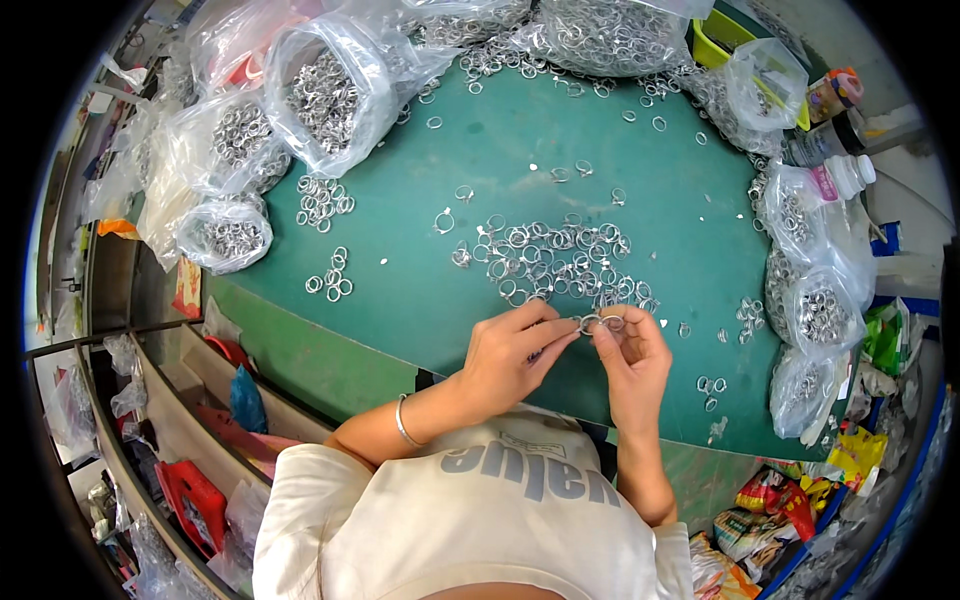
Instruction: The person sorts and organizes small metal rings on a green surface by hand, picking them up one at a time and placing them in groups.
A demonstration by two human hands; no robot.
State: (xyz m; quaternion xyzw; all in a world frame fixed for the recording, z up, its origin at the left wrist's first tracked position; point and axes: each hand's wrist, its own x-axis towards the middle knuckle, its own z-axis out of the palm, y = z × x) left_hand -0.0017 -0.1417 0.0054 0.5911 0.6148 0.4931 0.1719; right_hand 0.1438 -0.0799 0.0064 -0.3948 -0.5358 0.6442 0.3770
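Note:
Near the front edge of the green table, my two hands meet with fingertips pinched close together. In my left hand [512,348] the thumb and forefinger close on a silver ring [588,325]. My right hand [636,362] pinches another ring [613,322] right beside it; whether the two rings touch or are linked is too small to tell. Just beyond my fingers lies a loose pile of silver rings [545,255], with a few strays around it. The curled lower fingers of my left hand are partly hidden.
Clear plastic bags of rings [325,100] line the left and far edges of the green tabletop [400,215], and more bags [822,315] stand at the right. Small ring groups [325,203] lie at left and right. A yellow-green basket [715,45] stands far right; drawers [190,380] open at lower left.

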